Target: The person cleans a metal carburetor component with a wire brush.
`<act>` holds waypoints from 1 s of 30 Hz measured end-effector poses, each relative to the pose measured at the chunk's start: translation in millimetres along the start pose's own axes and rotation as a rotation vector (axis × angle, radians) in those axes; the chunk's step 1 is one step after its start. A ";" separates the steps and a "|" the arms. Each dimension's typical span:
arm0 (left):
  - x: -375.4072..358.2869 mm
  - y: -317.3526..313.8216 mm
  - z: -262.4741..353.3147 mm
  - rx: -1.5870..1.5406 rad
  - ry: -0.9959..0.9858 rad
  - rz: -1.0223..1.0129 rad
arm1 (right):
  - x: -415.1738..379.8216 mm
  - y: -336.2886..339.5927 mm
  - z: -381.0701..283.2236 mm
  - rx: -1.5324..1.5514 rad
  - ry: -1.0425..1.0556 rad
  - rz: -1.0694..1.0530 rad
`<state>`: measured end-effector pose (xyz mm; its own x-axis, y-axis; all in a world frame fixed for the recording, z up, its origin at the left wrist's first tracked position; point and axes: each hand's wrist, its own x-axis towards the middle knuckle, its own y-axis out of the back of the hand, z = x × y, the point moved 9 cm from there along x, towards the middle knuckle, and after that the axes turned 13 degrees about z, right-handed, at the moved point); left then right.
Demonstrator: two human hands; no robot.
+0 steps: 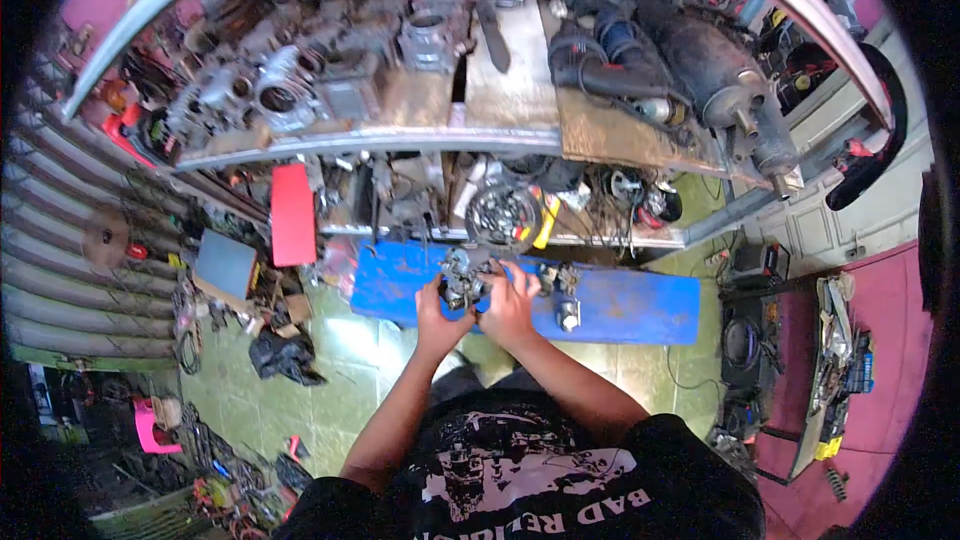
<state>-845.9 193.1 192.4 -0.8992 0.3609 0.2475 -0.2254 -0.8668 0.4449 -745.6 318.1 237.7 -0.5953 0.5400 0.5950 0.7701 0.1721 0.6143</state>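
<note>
Above the blue bench (pixel 640 305), both my hands hold a small grey metal part that looks like a carburetor (pixel 461 278). My left hand (pixel 437 318) grips its left side, the thumb near the lower edge. From the right, my right hand (pixel 508 308) closes its fingers around the other side. The fingers partly cover the part, so its fine details are hidden. Just right of my right hand, another small metal assembly (pixel 562 278) lies on the bench, with a silver cylindrical piece (pixel 569 316) below it.
Beyond the bench stands a shelf (pixel 400 143) loaded with engine castings (pixel 285 90) and dark exhaust mufflers (pixel 710 70). Its lower level holds a round toothed metal part (pixel 503 217) and a yellow bottle (pixel 547 221). A black plastic bag (pixel 285 355) lies on the tiled floor at left.
</note>
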 end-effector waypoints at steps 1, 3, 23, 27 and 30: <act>20.6 11.2 19.1 0.036 -0.099 0.011 | 18.8 6.6 -11.6 0.016 -0.020 0.088; 57.5 30.7 56.3 0.088 -0.241 0.073 | 54.0 10.5 -25.2 -0.009 -0.083 0.152; 276.6 -1.1 160.2 -0.007 -0.064 0.197 | 322.5 41.1 -5.1 -0.168 -0.037 -0.032; 285.7 -13.8 127.3 -0.064 0.015 0.197 | 373.1 45.3 14.2 -0.128 -0.026 -0.005; 282.4 -8.5 137.5 -0.036 0.076 0.199 | 413.3 5.3 37.0 -0.445 0.073 -0.032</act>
<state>-1046.4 349.7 376.9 -0.9526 0.1558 0.2613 -0.0528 -0.9305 0.3624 -979.1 572.7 467.7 -0.6441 0.4776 0.5975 0.5871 -0.1920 0.7864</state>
